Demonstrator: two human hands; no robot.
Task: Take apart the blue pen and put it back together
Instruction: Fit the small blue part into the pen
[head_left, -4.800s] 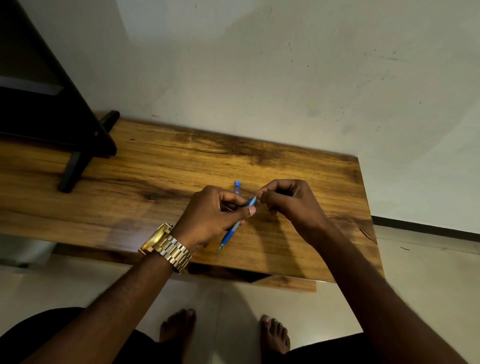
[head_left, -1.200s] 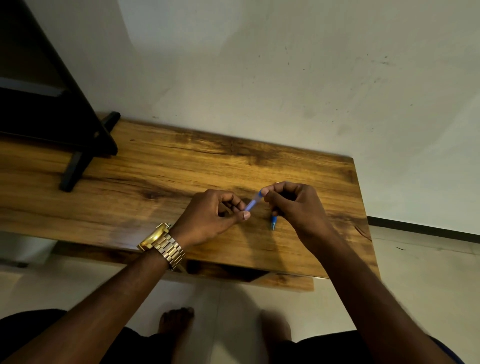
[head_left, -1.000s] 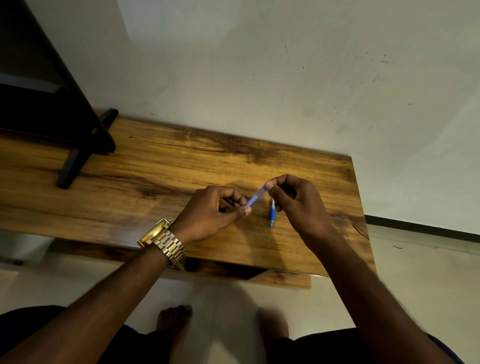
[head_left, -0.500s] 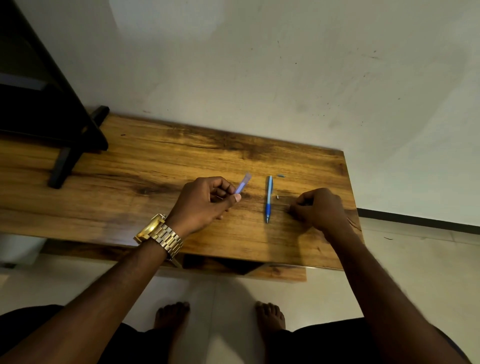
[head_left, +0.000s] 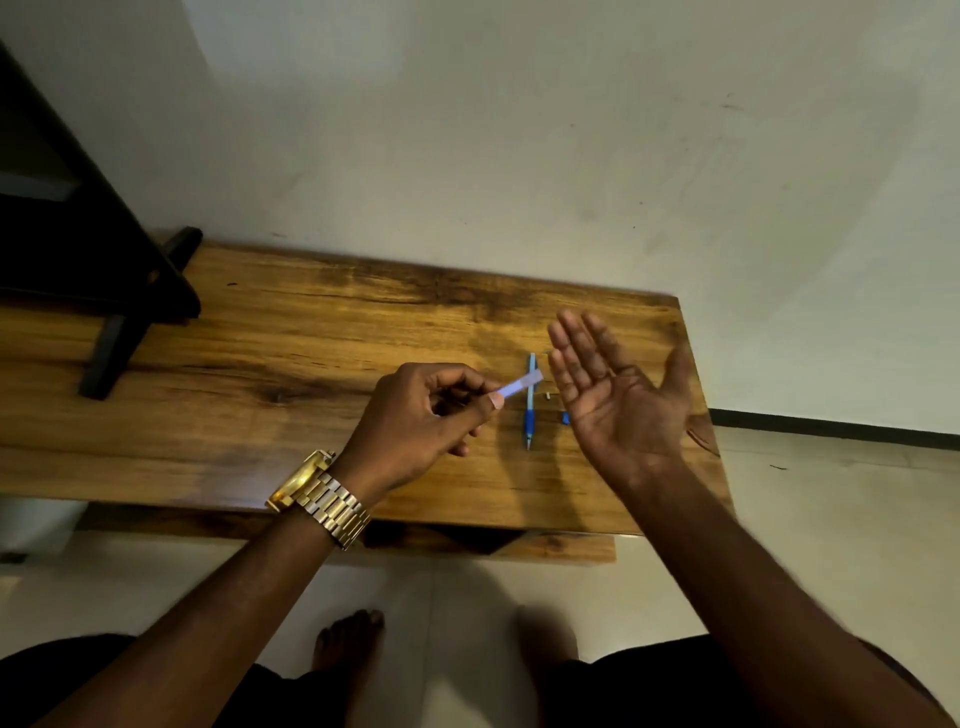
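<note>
My left hand pinches a pale blue translucent pen barrel between thumb and fingers, its free end pointing right and up. On the wooden table lies the blue refill part of the pen, tip toward me. Just right of it sit a tiny metal piece and a small blue piece, partly hidden by my right hand. That hand hovers palm up with fingers spread and nothing in it.
A black stand occupies the table's left end. The table's right edge lies just beyond my right hand, against a pale wall. Below the front edge are a tiled floor and my bare foot.
My right hand set the refill part and small pieces on the table, then lifted and turned palm up with fingers spread. My left hand kept the barrel and shifted slightly right.
</note>
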